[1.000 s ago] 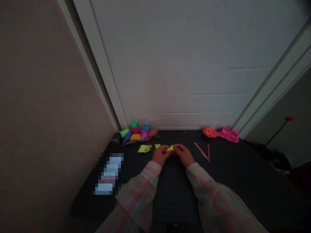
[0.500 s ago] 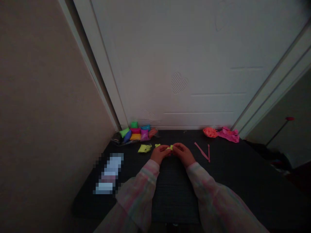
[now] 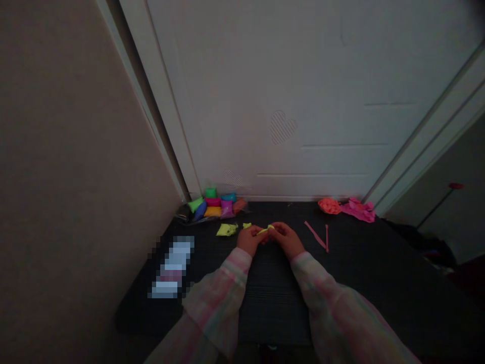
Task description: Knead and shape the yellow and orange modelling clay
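Narrow, bright-yellow, soft-looking piece (image 3: 265, 230) bridges the gap between the two hands. Left hand (image 3: 249, 241) and right hand (image 3: 290, 241): thumb and fingers pinched on its opposite ends, middle exposed. Black wood-grain tabletop (image 3: 276, 298) below. Flat yellow packet with dark marks (image 3: 226, 230) lies apart, left of left hand.

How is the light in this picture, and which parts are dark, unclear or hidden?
Head view: dim light, the lower right corner nearly black; head view: fine detail of the held yellow piece is soft; head view: a pale patch over the table is broken into coarse pixels.
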A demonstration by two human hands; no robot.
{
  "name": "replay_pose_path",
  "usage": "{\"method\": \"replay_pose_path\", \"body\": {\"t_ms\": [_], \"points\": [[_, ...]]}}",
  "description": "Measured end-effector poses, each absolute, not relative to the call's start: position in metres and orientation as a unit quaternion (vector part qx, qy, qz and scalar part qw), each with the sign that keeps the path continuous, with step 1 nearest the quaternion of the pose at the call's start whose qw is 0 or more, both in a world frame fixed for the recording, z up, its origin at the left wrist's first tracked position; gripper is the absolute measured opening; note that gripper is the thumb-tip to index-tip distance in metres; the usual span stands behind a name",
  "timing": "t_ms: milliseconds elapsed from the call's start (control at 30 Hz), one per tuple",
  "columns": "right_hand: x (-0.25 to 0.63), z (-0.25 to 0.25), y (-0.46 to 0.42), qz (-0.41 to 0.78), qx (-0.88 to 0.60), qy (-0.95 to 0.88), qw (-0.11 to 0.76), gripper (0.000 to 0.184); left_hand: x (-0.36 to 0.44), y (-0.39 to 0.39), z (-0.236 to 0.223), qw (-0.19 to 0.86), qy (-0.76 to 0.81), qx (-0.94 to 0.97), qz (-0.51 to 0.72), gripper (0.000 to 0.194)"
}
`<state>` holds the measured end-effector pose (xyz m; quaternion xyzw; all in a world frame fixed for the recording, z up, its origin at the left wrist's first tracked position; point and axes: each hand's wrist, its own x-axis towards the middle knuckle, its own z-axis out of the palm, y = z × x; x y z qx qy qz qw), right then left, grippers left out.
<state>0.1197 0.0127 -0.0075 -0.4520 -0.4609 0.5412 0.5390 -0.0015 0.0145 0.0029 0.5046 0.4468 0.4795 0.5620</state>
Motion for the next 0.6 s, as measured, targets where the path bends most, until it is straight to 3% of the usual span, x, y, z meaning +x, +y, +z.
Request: {"method": "replay_pose_path", "body": {"t_ms": [600], "points": [[0.1257, -0.0066, 0.0182, 0.53, -0.445, -0.353, 0.63, 0.024, -0.0002, 0.0173, 0.0024, 0.639, 0.419, 0.381, 0.52, 0.014]]}}
